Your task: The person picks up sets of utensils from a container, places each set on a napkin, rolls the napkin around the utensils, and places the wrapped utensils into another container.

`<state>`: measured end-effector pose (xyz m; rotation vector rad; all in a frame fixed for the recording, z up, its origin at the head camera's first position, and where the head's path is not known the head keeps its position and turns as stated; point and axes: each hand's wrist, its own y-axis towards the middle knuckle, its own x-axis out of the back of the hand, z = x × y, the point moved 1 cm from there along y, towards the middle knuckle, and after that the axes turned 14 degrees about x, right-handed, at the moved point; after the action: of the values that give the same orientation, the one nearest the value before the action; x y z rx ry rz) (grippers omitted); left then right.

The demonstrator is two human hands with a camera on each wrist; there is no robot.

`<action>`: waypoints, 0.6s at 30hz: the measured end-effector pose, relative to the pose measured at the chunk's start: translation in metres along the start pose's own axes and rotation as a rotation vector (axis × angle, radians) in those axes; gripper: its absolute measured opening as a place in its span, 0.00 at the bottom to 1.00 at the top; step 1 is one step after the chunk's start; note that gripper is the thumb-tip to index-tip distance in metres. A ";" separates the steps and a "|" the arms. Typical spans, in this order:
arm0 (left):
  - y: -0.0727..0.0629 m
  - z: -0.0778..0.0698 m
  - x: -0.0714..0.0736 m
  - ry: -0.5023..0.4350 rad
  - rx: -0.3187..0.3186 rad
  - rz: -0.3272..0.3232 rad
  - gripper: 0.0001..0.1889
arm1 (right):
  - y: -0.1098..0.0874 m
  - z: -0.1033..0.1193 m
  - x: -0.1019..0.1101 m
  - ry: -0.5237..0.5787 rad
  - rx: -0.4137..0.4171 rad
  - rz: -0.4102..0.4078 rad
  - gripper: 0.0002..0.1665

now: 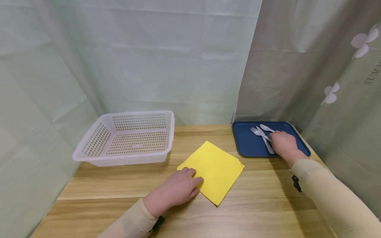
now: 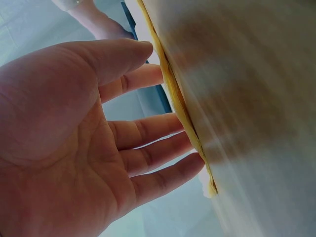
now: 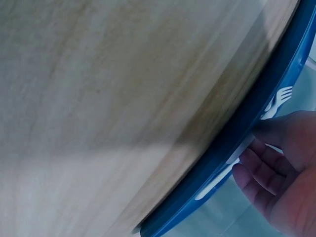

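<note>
A yellow folded cloth (image 1: 212, 172) lies flat on the table, one corner toward me. My left hand (image 1: 175, 188) rests on its left edge; in the left wrist view the fingertips touch the yellow edge (image 2: 177, 101), fingers spread and the palm bare. At the right, my right hand (image 1: 284, 143) reaches over the blue tray (image 1: 248, 147) and pinches the handle of a white fork (image 1: 255, 131). The fork's tines (image 3: 284, 94) stick out past the thumb. A white knife (image 1: 269, 147) crosses beneath the fork, and a white spoon (image 1: 266, 127) lies behind, its handle end hidden by the hand.
A white perforated plastic basket (image 1: 151, 158) stands at the back left of the wooden table (image 1: 119, 185). Pale curtains (image 1: 178, 66) hang close behind the table and on both sides. The tray sits near the table's right edge.
</note>
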<state>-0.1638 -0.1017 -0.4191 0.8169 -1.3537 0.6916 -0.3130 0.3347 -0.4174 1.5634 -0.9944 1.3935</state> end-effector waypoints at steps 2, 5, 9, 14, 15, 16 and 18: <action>0.000 0.000 0.001 -0.003 0.001 0.003 0.07 | 0.001 0.001 0.001 0.004 -0.006 0.007 0.11; -0.001 -0.001 0.002 -0.007 0.005 0.008 0.08 | 0.001 0.000 0.002 0.008 -0.011 0.008 0.11; -0.001 -0.002 0.003 -0.005 0.010 0.011 0.08 | 0.001 0.000 0.003 0.010 -0.007 -0.001 0.12; -0.001 -0.002 0.003 -0.004 0.012 0.012 0.08 | 0.002 0.000 0.004 0.015 0.010 -0.007 0.10; -0.001 -0.002 0.003 -0.002 0.013 0.012 0.08 | 0.002 0.000 0.003 0.018 0.012 -0.006 0.09; -0.001 -0.002 0.002 0.000 0.014 0.012 0.07 | 0.002 0.000 0.004 0.021 0.013 -0.004 0.09; -0.001 -0.002 0.001 0.002 0.014 0.013 0.07 | 0.002 0.000 0.003 0.025 0.013 0.002 0.07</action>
<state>-0.1618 -0.1008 -0.4178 0.8193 -1.3542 0.7127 -0.3149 0.3336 -0.4140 1.5514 -0.9738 1.4204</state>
